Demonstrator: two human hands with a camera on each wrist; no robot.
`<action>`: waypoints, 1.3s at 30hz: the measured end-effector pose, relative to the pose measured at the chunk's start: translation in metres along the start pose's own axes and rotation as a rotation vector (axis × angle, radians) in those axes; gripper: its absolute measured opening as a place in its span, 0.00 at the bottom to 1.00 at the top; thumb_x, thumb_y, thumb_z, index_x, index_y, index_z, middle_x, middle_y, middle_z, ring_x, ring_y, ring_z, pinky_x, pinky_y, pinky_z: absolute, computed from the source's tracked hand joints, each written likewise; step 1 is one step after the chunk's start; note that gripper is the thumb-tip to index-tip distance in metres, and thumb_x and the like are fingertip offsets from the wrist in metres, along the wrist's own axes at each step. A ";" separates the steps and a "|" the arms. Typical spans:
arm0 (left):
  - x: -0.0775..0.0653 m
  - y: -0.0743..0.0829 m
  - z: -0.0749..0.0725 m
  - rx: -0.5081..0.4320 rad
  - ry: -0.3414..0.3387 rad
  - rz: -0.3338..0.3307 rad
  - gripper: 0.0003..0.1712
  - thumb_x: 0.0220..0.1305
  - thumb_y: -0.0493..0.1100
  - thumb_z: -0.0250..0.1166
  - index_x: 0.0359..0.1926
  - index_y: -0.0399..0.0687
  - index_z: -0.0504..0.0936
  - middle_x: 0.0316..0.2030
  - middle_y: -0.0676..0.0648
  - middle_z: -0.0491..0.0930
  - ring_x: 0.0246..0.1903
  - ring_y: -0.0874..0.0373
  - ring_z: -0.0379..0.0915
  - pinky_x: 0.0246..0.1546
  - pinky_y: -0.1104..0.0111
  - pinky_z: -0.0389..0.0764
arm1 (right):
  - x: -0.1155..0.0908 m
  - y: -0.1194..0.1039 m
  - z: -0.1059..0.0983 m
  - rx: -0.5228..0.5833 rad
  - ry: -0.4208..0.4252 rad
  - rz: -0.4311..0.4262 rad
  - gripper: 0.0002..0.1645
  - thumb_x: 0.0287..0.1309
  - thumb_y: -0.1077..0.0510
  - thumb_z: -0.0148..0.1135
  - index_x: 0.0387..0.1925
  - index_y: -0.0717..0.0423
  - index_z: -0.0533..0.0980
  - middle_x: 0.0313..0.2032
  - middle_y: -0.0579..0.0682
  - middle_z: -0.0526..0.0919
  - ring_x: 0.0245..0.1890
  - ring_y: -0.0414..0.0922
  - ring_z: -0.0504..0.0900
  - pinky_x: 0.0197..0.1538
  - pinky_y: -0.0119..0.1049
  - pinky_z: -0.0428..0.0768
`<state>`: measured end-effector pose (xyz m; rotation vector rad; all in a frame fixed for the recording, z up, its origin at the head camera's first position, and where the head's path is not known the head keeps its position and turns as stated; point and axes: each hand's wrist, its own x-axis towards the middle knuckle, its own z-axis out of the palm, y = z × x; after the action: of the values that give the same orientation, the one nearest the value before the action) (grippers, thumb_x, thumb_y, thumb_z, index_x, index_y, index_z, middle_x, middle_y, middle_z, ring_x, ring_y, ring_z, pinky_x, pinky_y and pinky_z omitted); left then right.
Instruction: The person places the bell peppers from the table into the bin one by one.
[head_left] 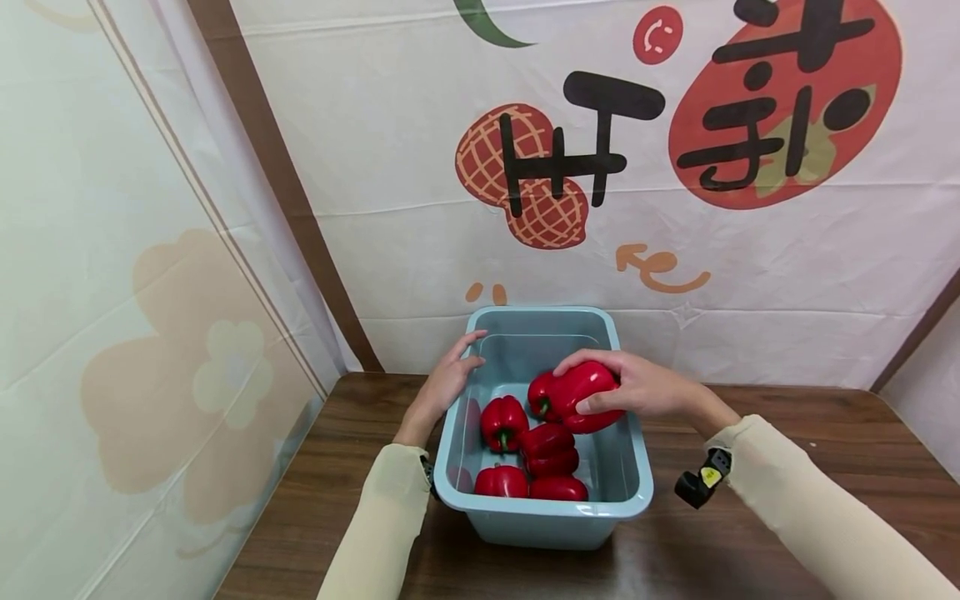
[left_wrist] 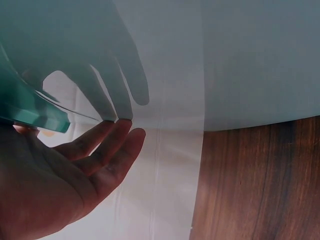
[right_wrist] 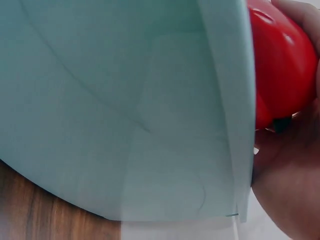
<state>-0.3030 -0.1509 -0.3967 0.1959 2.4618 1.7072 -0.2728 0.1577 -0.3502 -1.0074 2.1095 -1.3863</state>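
A light-blue plastic basin stands on the wooden table with several red bell peppers inside. My right hand grips a red bell pepper within the basin's right side, thumb on the near side and fingers over the top. That pepper and its green stem show beyond the rim in the right wrist view. At the basin's left rim, my left hand holds the edge. Its thumb and a finger reach over the rim, while other fingertips touch the outer wall in the left wrist view.
Brown wood-grain table surrounds the basin. A white printed cloth hangs right behind it, and another pale cloth hangs along the left. Each wrist wears a strapped device, the right one black with a yellow label.
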 end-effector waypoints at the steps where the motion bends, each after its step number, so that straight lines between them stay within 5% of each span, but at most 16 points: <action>1: 0.000 0.000 0.000 -0.002 -0.002 -0.001 0.29 0.72 0.46 0.47 0.73 0.62 0.63 0.72 0.44 0.58 0.62 0.35 0.66 0.57 0.45 0.73 | 0.000 0.001 0.000 0.000 0.000 0.004 0.37 0.52 0.55 0.73 0.63 0.48 0.69 0.59 0.57 0.73 0.57 0.59 0.73 0.46 0.50 0.84; 39: 0.001 0.001 -0.001 0.006 -0.021 -0.009 0.30 0.72 0.48 0.46 0.74 0.62 0.60 0.74 0.44 0.56 0.64 0.37 0.64 0.60 0.42 0.70 | 0.001 0.001 0.011 -0.056 -0.030 0.052 0.39 0.50 0.51 0.74 0.64 0.49 0.70 0.57 0.53 0.76 0.56 0.55 0.76 0.45 0.45 0.85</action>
<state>-0.3043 -0.1513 -0.3957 0.2023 2.4496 1.6857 -0.2664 0.1505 -0.3551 -0.9820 2.1479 -1.2864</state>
